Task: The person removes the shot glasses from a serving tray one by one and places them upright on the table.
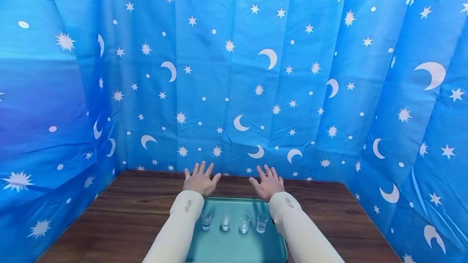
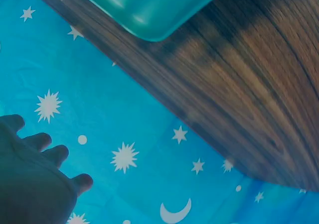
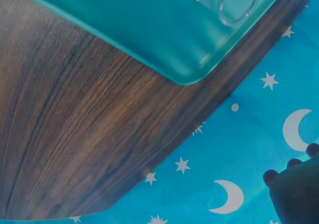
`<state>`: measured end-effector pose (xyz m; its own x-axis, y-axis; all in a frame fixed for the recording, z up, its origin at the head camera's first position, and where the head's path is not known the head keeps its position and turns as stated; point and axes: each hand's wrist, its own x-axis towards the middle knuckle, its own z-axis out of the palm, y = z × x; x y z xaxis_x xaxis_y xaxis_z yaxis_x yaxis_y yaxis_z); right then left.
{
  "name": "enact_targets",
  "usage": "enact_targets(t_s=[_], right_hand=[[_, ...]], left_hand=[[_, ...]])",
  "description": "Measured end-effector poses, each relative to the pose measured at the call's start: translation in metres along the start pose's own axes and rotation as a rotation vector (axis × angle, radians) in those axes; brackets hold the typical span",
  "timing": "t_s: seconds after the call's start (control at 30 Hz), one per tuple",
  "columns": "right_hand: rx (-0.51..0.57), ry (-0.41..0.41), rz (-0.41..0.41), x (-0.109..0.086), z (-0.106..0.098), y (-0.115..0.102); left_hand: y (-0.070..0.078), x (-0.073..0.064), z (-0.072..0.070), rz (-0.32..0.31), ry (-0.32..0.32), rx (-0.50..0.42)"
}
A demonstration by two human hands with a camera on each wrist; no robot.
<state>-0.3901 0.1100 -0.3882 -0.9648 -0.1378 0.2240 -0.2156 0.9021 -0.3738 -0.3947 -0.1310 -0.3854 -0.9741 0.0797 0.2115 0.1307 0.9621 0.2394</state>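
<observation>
Both hands are held out over the far side of the table, fingers spread and nothing in them. My left hand (image 1: 200, 182) is beyond the tray's far left corner; in the left wrist view the same hand (image 2: 37, 179) shows dark at the lower left. Beyond the far right corner is my right hand (image 1: 268, 186), partly seen as a dark hand (image 3: 299, 189) in the right wrist view. Between the forearms lies a green tray (image 1: 234, 246). Several small clear glasses stand in a row on it, from the leftmost glass (image 1: 206, 220) to the rightmost glass (image 1: 261, 223).
The dark wooden table (image 1: 128, 214) extends to both sides of the tray. A blue curtain (image 1: 234, 72) with white stars and moons hangs behind the table and along its left and right sides. White sleeves (image 1: 175, 226) cover both forearms, with the right one overlapping the tray's right edge.
</observation>
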Motion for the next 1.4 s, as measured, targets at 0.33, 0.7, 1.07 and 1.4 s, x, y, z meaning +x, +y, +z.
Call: enact_targets(t_s=[0.33,0.7,1.07,1.4], right_hand=[[0.152,-0.047,-0.051,-0.012,-0.014,0.02],[0.157,-0.05,-0.148,-0.044,-0.002,0.051],[0.258,-0.145,-0.211,-0.062,0.012,0.068],[0.271,-0.159,-0.302,-0.066,0.026,0.068]], left_hand=[[-0.035,0.0,0.004,0.036,0.015,-0.028],[-0.089,-0.027,0.025,-0.038,-0.089,-0.117],[-0.107,-0.041,0.049,-0.05,-0.252,-0.331],[-0.11,-0.05,0.06,-0.06,-0.272,-0.427]])
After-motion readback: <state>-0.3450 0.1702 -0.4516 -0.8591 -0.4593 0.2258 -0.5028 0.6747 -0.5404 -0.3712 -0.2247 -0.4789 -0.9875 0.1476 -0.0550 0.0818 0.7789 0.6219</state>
